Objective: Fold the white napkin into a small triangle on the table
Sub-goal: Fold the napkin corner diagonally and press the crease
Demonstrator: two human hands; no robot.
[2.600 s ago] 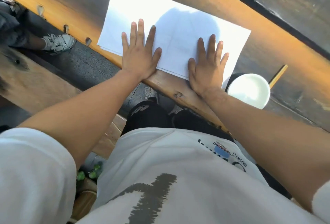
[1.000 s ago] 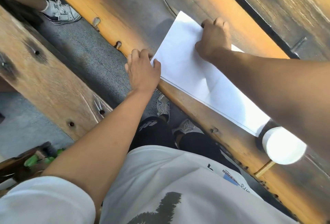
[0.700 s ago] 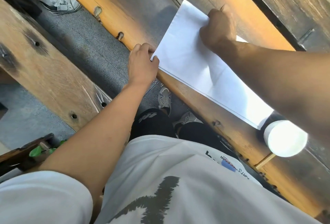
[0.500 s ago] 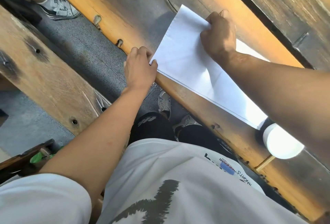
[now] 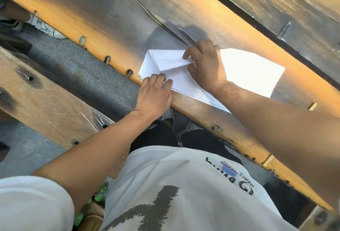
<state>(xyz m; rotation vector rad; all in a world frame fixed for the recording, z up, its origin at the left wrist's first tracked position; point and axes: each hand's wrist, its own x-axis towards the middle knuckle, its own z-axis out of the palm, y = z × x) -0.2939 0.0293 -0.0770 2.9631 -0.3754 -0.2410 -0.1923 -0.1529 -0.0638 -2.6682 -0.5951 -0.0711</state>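
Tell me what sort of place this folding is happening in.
Probably an outdoor picnic spot: a weathered plank table, a matching wooden bench beside it, rough pavement below, and hard sunlight on the white napkin.

A weathered plank tabletop [image 5: 114, 10] runs diagonally, grey in the middle, glowing orange along its near edge where sun strikes. A dark gap splits it from a far plank [image 5: 294, 0]. Left, a wooden bench [image 5: 46, 102] stands over grey speckled floor [image 5: 88, 76].
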